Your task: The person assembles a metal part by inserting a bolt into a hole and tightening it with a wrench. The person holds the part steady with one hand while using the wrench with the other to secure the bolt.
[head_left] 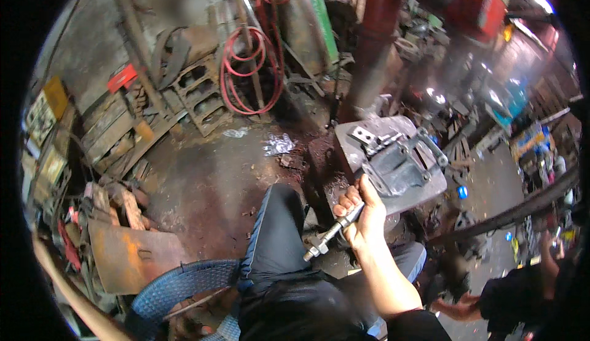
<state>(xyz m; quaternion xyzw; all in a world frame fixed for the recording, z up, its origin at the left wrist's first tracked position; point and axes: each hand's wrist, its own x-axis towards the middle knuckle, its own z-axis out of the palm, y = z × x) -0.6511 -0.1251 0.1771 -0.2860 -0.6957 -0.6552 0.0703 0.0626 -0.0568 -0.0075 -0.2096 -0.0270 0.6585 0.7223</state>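
From where I stand, the biggest thing is the dark red machine column [373,52] at the far right. A seated person's blue woven chair [178,285] curves round at the near left, with a rust-stained metal sheet [132,252] just beyond it. Loops of red hose [225,76] hang on the far side. To the right, a flat grey metal table [430,196] carries a dark metal casting [396,167]. At the table's near edge, the right hand [364,215] is closed in a fist around a stepped metal rod [335,229], which slants out toward the near left, above the lap. A nut [318,247] sits near its lower end. The left hand is out of sight, so I can't tell how open it is.
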